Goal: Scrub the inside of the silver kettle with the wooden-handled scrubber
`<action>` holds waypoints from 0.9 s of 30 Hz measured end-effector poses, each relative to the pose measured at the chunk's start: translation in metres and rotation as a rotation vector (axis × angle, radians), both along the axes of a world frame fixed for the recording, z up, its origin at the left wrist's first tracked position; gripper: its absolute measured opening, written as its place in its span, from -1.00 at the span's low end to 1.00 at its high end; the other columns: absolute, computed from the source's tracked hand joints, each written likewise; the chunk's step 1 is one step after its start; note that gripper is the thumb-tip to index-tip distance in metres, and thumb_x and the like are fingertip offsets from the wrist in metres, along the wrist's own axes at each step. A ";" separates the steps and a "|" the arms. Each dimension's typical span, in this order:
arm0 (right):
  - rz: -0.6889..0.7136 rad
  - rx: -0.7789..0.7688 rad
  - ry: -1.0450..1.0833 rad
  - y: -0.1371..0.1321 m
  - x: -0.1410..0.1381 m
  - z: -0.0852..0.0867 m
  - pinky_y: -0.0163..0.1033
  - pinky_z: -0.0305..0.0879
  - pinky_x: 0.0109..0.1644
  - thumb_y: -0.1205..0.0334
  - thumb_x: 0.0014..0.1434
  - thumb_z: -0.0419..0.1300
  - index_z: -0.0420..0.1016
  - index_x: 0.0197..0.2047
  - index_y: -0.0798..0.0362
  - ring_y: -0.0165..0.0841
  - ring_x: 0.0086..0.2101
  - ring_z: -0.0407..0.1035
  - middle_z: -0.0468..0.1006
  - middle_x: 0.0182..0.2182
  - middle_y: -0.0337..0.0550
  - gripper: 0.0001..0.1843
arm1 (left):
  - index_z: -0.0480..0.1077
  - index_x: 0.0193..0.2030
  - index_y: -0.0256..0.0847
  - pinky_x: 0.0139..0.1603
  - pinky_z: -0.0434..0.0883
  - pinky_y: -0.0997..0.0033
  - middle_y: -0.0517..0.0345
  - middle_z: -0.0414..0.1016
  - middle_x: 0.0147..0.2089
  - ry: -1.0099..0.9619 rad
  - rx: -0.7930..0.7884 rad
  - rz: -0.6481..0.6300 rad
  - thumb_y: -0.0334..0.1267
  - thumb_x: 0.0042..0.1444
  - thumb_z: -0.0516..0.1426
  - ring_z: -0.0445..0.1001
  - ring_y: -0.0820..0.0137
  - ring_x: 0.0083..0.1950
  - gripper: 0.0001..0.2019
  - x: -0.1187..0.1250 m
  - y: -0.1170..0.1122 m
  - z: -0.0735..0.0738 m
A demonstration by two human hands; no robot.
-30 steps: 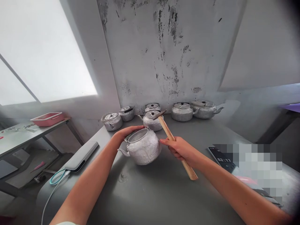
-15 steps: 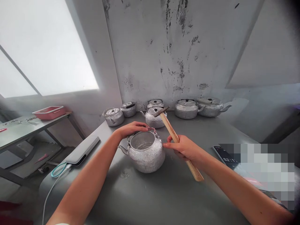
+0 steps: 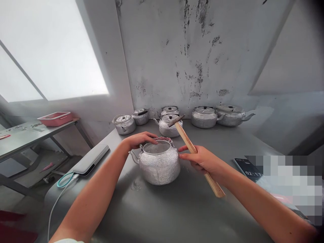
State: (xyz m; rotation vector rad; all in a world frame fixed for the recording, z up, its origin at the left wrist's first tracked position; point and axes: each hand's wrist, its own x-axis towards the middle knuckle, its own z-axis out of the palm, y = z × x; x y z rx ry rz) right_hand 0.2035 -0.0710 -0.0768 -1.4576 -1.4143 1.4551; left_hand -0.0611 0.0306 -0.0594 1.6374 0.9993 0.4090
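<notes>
A lidless hammered aluminium kettle (image 3: pixel 159 165) stands upright on the grey metal table (image 3: pixel 177 209), its spout pointing left. My left hand (image 3: pixel 138 139) rests on the far rim by the folded handle, fingers curled over it. My right hand (image 3: pixel 202 159) is closed round the wooden shaft of a hammer (image 3: pixel 193 152), whose metal head points up and away behind the kettle; the fingertips touch the kettle's right side.
Several lidded kettles (image 3: pixel 205 117) line the back of the table against a stained wall. A grey flat device (image 3: pixel 91 159) with a teal cable lies at the left edge. A phone (image 3: pixel 249 168) showing a timer lies at right. A side table with a pink tray (image 3: pixel 55 118) stands left.
The kettle, tilted towards me a second ago, has been set upright on the table. Both hands have stayed on it and the hammer keeps its angle.
</notes>
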 end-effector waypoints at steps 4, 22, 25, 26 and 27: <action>0.002 -0.021 0.015 0.002 0.002 0.000 -0.37 -0.31 -0.63 0.05 0.12 0.32 0.41 0.00 0.06 -0.55 -0.65 -0.23 -0.01 -0.71 -0.56 -0.56 | 0.59 0.02 -0.13 -0.15 0.43 0.41 0.15 0.64 -0.08 -0.019 -0.049 -0.028 -0.20 0.00 0.32 0.55 0.20 -0.04 -0.61 0.000 0.002 -0.001; -0.041 -0.053 0.047 0.008 0.003 -0.008 -0.35 -0.35 -0.61 -0.06 0.22 0.23 0.38 -0.09 -0.01 -0.54 -0.60 -0.27 -0.08 -0.61 -0.51 -0.66 | 0.56 0.10 -0.16 -0.31 0.35 0.45 0.06 0.57 0.06 -0.007 -0.124 0.006 -0.19 0.00 0.32 0.50 0.23 -0.05 -0.53 0.003 0.001 0.001; -0.053 -0.052 0.052 0.007 0.002 -0.006 -0.36 -0.35 -0.61 -0.05 0.22 0.23 0.36 -0.16 -0.01 -0.54 -0.60 -0.27 -0.07 -0.60 -0.50 -0.69 | 0.58 0.07 -0.15 -0.38 0.31 0.46 0.08 0.61 -0.04 -0.012 -0.131 0.005 -0.18 -0.01 0.32 0.51 0.28 -0.17 -0.55 0.002 0.004 -0.002; -0.057 -0.050 0.054 0.007 0.002 -0.006 -0.36 -0.35 -0.61 -0.05 0.21 0.23 0.34 -0.20 -0.01 -0.54 -0.60 -0.26 -0.07 -0.60 -0.50 -0.70 | 0.59 0.05 -0.15 -0.41 0.29 0.47 0.09 0.62 -0.08 -0.015 -0.132 -0.002 -0.17 -0.01 0.33 0.51 0.31 -0.21 -0.57 0.002 0.005 -0.003; -0.063 -0.047 0.056 0.007 0.002 -0.006 -0.36 -0.34 -0.61 -0.06 0.21 0.24 0.32 -0.24 -0.01 -0.54 -0.60 -0.26 -0.07 -0.59 -0.50 -0.69 | 0.60 0.04 -0.14 -0.43 0.27 0.47 0.10 0.62 -0.11 -0.017 -0.132 -0.010 -0.17 -0.02 0.33 0.50 0.33 -0.25 -0.58 0.001 0.006 -0.004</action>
